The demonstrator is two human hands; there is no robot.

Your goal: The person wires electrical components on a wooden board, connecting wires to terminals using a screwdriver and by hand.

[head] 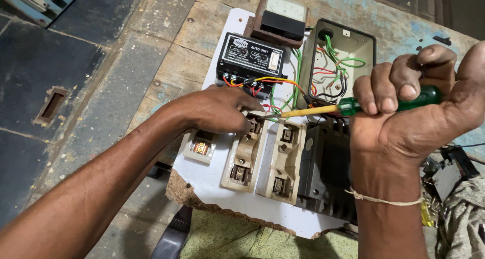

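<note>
My right hand (419,107) grips a green-handled screwdriver (353,106) with a yellow shaft. Its tip points left into the top terminal of a beige fuse holder (242,160) on a white board (207,175). My left hand (217,107) rests on that same terminal, fingers pinched at the wire end there. What the fingers pinch is hidden. A second beige fuse holder (280,163) sits just to the right. A black control box (250,59) with red, yellow and green wires stands behind my left hand.
An open beige junction box (343,62) full of wires sits at the back right, with a meter (283,16) behind the black box. A black finned block (323,173) lies under my right wrist. The board lies on a worn wooden table (172,62); green cloth (227,239) is in front.
</note>
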